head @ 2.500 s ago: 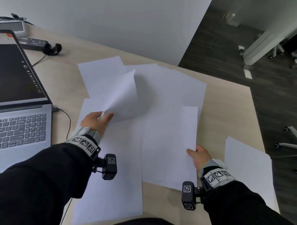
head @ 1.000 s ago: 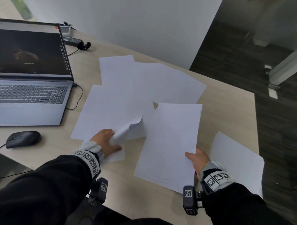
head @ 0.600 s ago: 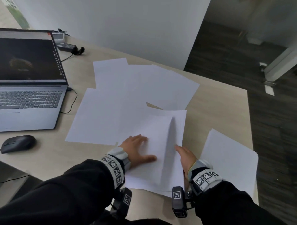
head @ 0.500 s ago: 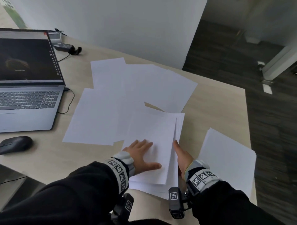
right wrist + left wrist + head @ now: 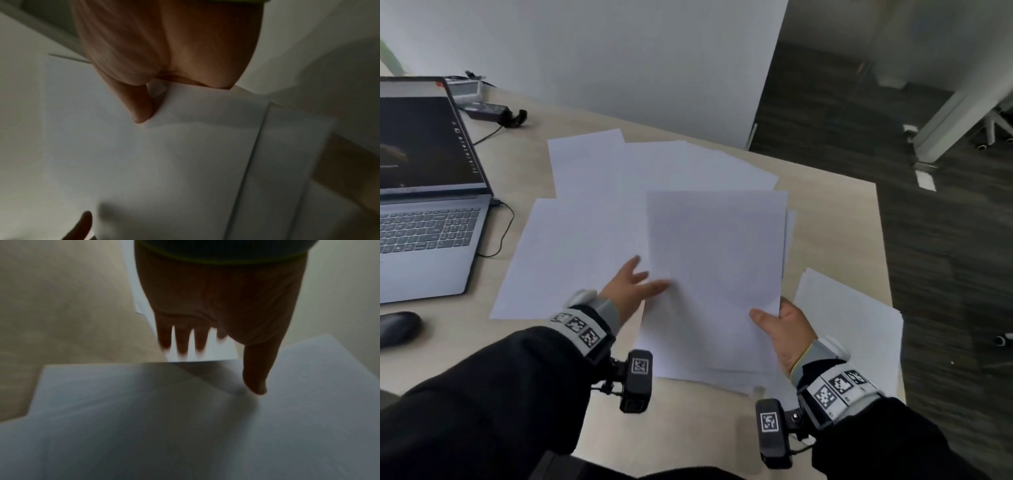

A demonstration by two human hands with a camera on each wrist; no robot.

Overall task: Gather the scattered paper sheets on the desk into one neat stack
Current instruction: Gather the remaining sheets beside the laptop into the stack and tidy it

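Observation:
Several white paper sheets lie on the wooden desk (image 5: pixel 835 212). A gathered stack of sheets (image 5: pixel 715 253) sits near the middle front; my right hand (image 5: pixel 779 320) pinches its right edge, thumb on top, as the right wrist view shows with the stack (image 5: pixel 164 154) under the thumb. My left hand (image 5: pixel 633 284) lies beside the stack's left edge with fingers spread and straight, the thumb tip touching paper (image 5: pixel 144 418). More loose sheets (image 5: pixel 654 164) fan out behind, one sheet (image 5: pixel 571 253) lies to the left, and another pile (image 5: pixel 849 329) lies at the right.
An open laptop (image 5: pixel 424 205) stands at the left with a cable (image 5: pixel 503 226) beside it and a dark mouse (image 5: pixel 397 329) in front. A power adapter (image 5: pixel 489 111) lies at the back. The desk's right edge (image 5: pixel 883 274) drops to dark floor.
The stack in my right hand has moved away from me and now lies flatter. My left hand has slid off the top of it to its left edge, fingers spread.

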